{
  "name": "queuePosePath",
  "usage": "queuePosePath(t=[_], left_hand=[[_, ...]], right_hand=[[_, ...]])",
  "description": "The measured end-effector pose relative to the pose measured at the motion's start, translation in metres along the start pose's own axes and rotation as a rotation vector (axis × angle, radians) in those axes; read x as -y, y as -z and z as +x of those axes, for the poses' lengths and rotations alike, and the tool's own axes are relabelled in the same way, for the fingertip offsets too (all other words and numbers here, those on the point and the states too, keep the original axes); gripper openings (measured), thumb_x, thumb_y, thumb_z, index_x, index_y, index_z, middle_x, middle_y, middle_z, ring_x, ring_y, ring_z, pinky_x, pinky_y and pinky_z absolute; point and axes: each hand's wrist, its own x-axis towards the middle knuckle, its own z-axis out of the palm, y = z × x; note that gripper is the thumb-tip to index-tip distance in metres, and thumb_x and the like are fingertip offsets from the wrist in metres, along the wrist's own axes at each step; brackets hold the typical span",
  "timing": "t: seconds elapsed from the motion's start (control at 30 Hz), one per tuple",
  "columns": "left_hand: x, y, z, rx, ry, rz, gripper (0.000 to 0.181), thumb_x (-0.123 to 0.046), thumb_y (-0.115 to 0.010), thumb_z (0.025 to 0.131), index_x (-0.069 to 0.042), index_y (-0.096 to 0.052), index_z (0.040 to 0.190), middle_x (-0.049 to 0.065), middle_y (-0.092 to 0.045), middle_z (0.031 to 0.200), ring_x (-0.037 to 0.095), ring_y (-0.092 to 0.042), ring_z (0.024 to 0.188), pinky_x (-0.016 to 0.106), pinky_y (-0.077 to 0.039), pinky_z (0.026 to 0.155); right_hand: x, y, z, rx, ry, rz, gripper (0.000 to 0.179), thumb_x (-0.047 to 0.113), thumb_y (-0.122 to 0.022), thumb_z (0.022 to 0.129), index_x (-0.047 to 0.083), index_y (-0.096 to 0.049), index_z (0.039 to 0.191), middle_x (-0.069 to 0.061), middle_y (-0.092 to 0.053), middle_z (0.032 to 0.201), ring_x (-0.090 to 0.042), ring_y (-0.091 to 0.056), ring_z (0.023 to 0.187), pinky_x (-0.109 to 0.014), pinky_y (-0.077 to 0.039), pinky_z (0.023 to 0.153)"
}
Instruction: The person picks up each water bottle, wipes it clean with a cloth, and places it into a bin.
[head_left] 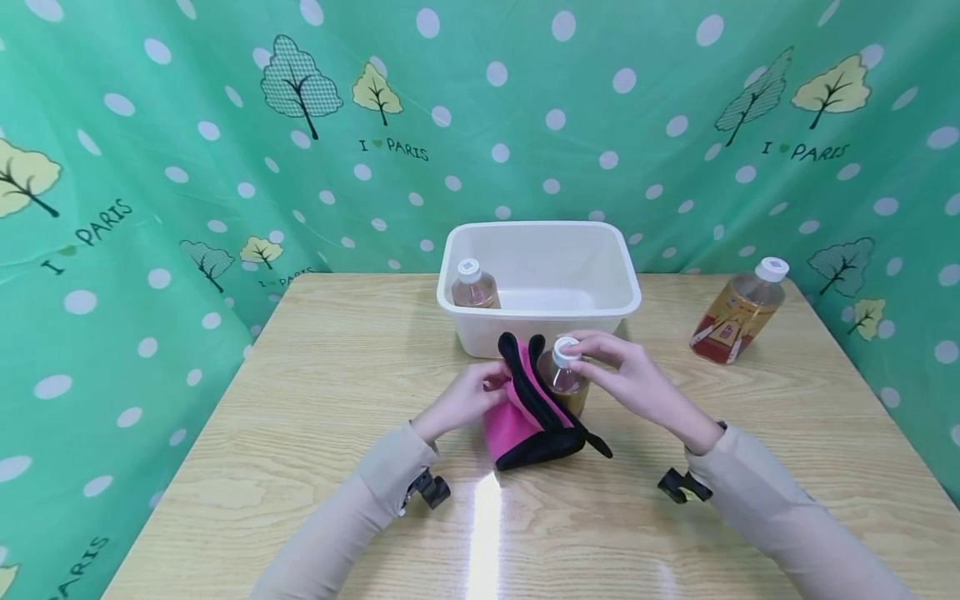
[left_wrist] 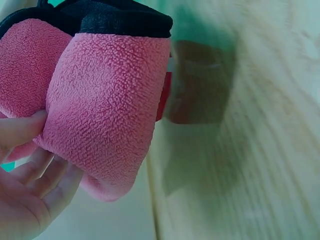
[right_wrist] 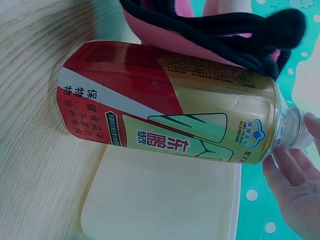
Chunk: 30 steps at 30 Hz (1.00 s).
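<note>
A pink fleece cloth with black edging (head_left: pixel 517 421) is pinched between the thumb and fingers of my left hand (head_left: pixel 474 393), in front of the white bin. In the left wrist view the folded cloth (left_wrist: pixel 105 95) hangs from that hand (left_wrist: pixel 35 185). Right beside it, a bottle with a red and gold label (right_wrist: pixel 170 107) stands on the table. My right hand (head_left: pixel 618 371) pinches its white cap (head_left: pixel 566 352) from above; the right wrist view has the fingers (right_wrist: pixel 290 170) around the bottle's neck. The cloth partly hides this bottle in the head view.
The white plastic bin (head_left: pixel 540 315) stands at the back with one capped bottle (head_left: pixel 475 285) inside its left end. Another such bottle (head_left: pixel 738 310) stands on the wooden table (head_left: pixel 345 367) at the back right. A green patterned curtain (head_left: pixel 480 108) hangs behind.
</note>
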Motion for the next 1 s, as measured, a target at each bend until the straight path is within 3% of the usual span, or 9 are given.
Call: queuePosePath(t=[0.27, 0.53, 0.77, 1.0], left_hand=[[0.0, -0.002, 0.002, -0.018, -0.015, 0.01, 0.014, 0.008, -0.057, 0.075, 0.003, -0.06, 0.088, 0.015, -0.063, 0.087, 0.023, -0.059, 0.078, 0.022, -0.049, 0.069], [0.009, -0.009, 0.001, -0.006, -0.033, 0.041, 0.013, 0.009, -0.057, 0.075, 0.005, -0.06, 0.087, 0.017, -0.063, 0.085, 0.024, -0.059, 0.076, 0.02, -0.048, 0.068], [0.016, -0.013, 0.001, 0.034, -0.05, 0.076, 0.013, 0.008, -0.058, 0.075, 0.005, -0.06, 0.087, 0.016, -0.064, 0.086, 0.024, -0.059, 0.079, 0.026, -0.049, 0.073], [0.023, -0.015, 0.003, 0.068, -0.053, 0.07, 0.012, 0.008, -0.057, 0.075, 0.005, -0.06, 0.086, 0.014, -0.063, 0.084, 0.02, -0.059, 0.076, 0.022, -0.048, 0.07]], right_hand=[[-0.001, 0.0, -0.001, -0.003, 0.004, 0.003, 0.016, 0.003, -0.059, 0.082, 0.002, -0.063, 0.098, -0.013, -0.057, 0.115, -0.005, -0.051, 0.105, -0.036, -0.042, 0.09], [-0.002, 0.0, -0.001, 0.011, -0.01, 0.009, 0.016, 0.005, -0.059, 0.083, 0.003, -0.063, 0.098, -0.012, -0.056, 0.115, -0.008, -0.051, 0.107, -0.037, -0.041, 0.092], [-0.001, -0.001, -0.002, 0.007, 0.002, 0.015, 0.016, 0.003, -0.059, 0.082, 0.002, -0.062, 0.098, -0.013, -0.057, 0.114, -0.004, -0.05, 0.106, -0.036, -0.041, 0.092], [-0.001, 0.0, -0.001, 0.004, -0.002, 0.014, 0.016, 0.003, -0.058, 0.082, 0.002, -0.063, 0.098, -0.013, -0.057, 0.114, -0.004, -0.05, 0.106, -0.036, -0.041, 0.091]])
